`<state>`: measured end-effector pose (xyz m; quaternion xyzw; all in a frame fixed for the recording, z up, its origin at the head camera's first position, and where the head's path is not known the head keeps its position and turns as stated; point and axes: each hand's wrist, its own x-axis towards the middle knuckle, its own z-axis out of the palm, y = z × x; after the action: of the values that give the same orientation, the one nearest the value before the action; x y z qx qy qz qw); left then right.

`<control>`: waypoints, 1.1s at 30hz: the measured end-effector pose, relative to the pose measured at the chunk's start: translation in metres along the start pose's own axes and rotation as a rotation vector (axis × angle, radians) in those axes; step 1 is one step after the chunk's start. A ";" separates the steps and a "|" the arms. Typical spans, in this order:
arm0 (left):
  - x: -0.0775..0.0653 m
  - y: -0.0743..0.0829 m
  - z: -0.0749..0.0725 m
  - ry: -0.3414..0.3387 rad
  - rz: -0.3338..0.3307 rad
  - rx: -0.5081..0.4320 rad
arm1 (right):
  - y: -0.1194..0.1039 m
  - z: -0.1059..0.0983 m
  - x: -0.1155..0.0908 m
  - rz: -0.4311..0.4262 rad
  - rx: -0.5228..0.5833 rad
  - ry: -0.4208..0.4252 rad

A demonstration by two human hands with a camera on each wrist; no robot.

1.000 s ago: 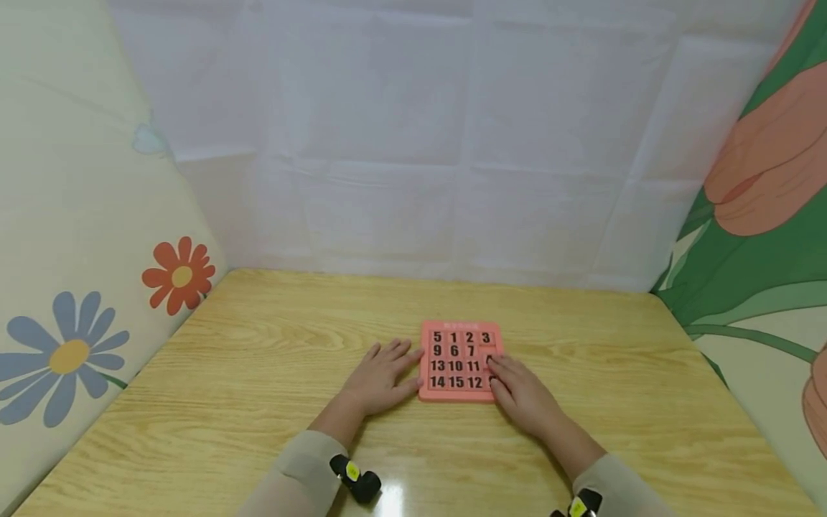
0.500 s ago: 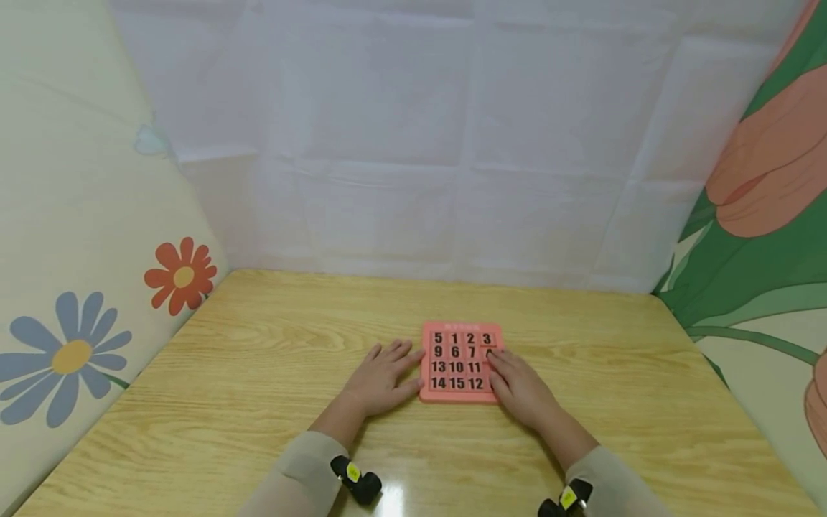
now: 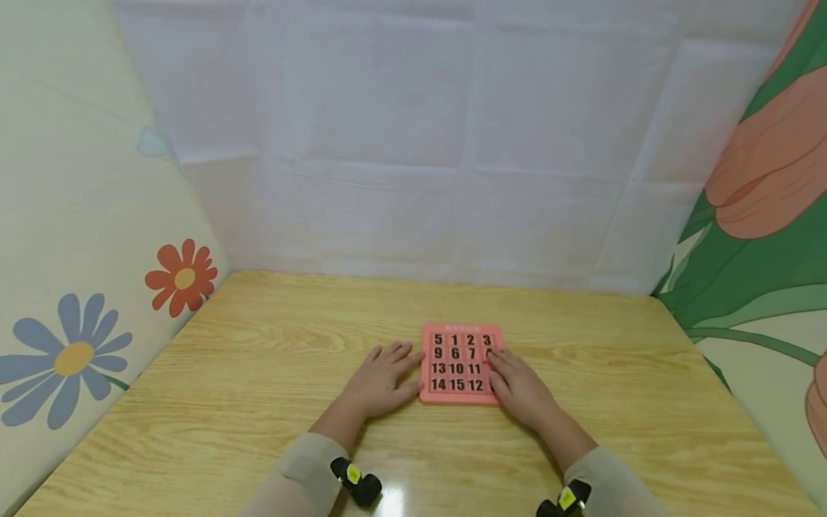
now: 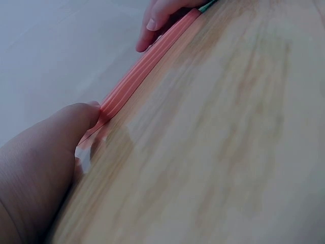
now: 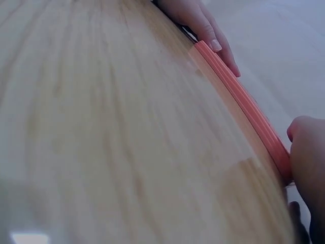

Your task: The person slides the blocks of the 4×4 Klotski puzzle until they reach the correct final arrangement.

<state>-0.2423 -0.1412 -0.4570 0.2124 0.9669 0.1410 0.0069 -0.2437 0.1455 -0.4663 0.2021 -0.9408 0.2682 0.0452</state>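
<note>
A pink number slide puzzle (image 3: 461, 328) lies flat on the table, with rows of black-numbered tiles in its frame. Palm down at its left side is my left hand (image 3: 377, 382), fingers spread, with fingertips and thumb right at the frame's edge. My right hand (image 3: 526, 393) reaches over the right side; its fingertips rest on the right column, partly covering the 4 tile (image 3: 487, 353) under the 3. The lower part of that column is mostly hidden by the fingers. In the left wrist view, my left thumb (image 4: 76, 119) meets the end of the puzzle's side (image 4: 147, 66).
The wood-grain table (image 3: 271, 345) stretches around the puzzle. A white cloth (image 3: 388, 143) hangs behind it, and flower-printed cloths stand at the left and right. Each wrist carries a small black camera (image 3: 358, 482).
The 4 tile has slid up toward the 3, under my right fingertips, which moved slightly up with it. My right forearm has shifted a little left. My left hand stays in place.
</note>
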 end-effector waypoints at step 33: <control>0.000 -0.001 0.001 0.013 0.016 -0.014 | -0.002 -0.005 -0.045 -0.023 -0.020 -0.070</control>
<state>-0.2427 -0.1418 -0.4579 0.2192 0.9642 0.1493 0.0007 -0.2018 0.1628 -0.4700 0.2216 -0.9421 0.2511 0.0174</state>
